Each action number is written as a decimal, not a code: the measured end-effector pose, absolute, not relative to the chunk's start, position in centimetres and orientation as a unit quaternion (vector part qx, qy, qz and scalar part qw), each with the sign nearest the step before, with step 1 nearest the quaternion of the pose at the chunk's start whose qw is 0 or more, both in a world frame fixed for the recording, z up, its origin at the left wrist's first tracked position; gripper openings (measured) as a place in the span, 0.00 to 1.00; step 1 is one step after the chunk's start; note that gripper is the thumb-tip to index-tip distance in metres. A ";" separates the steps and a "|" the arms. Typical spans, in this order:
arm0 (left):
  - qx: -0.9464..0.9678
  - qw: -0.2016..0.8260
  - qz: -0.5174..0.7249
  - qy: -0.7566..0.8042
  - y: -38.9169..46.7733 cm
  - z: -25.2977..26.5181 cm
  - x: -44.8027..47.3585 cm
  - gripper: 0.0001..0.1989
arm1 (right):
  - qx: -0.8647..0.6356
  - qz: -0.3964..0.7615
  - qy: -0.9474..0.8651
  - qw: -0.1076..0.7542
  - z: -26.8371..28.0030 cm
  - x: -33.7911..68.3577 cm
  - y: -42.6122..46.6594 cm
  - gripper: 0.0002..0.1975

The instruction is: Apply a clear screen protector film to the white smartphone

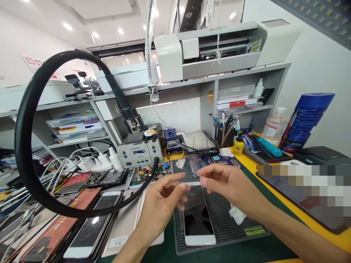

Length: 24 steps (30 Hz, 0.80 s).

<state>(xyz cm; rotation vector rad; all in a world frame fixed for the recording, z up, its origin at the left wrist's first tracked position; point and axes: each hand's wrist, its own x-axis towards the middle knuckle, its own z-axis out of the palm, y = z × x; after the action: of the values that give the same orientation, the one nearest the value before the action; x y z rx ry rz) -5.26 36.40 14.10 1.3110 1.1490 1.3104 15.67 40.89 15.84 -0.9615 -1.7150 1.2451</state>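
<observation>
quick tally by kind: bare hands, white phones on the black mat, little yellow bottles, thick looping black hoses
Bare hands: 2 (left hand, right hand)
White phone on black mat: 1
Yellow bottle: 1
Looping black hose: 1
Total: 5

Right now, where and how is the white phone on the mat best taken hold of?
The white phone lies flat, screen up, on the mat; its near end shows uncovered, while the left hand and right hand are near its far end. So likely pinch both long edges at that uncovered end, coming from the person's side.
</observation>
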 end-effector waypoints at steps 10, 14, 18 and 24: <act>0.542 0.543 0.498 0.403 36.4 14.5 -6.1 0.18 | -0.389 0.509 -0.664 0.387 16.0 15.8 40.9 0.15; 0.518 0.577 0.502 0.383 36.4 14.5 -6.2 0.18 | -0.384 0.524 -0.650 0.394 15.9 15.9 41.0 0.16; 0.518 0.579 0.505 0.377 36.5 14.4 -6.2 0.18 | -0.382 0.535 -0.638 0.401 15.7 15.8 41.0 0.15; 0.518 0.584 0.503 0.371 36.5 14.6 -6.2 0.16 | -0.383 0.542 -0.624 0.412 16.0 15.8 41.0 0.16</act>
<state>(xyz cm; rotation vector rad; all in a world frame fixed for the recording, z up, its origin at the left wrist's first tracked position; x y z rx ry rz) -6.24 36.48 14.59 1.2084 0.8657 1.1738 15.77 41.02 15.96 -0.9637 -1.5699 1.3634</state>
